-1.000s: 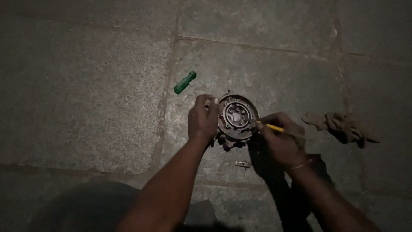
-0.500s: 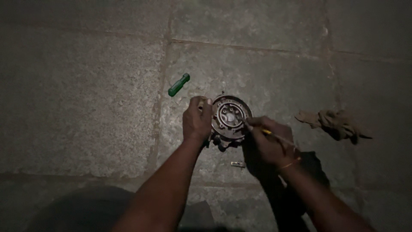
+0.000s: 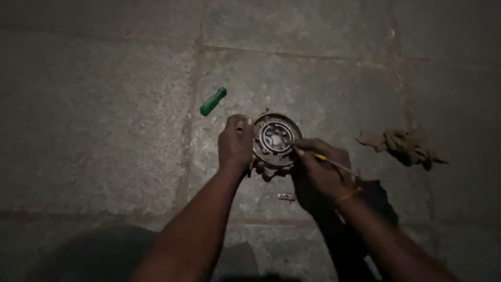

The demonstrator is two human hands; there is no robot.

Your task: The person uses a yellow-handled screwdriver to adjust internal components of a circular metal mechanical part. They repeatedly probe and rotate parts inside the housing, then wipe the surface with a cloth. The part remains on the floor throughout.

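Two hands at a round metal housing (image 3: 276,140) on the stone floor (image 3: 104,130). Left hand (image 3: 236,143) curled against its left rim, fingers closed on the edge. Right hand (image 3: 318,172) pinches a thin yellow-handled tool (image 3: 326,160), tip at the housing's right edge. Housing: greasy, ringed, central hub. Green handle (image 3: 213,101) up-left of it; rag (image 3: 402,147) well right.

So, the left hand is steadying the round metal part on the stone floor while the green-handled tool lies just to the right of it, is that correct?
Not quite. In the head view the green-handled tool lies to the upper left of the round metal part, not to its right; what lies to the right is a crumpled rag. The rest holds: the left hand grips the part's edge on the stone floor.
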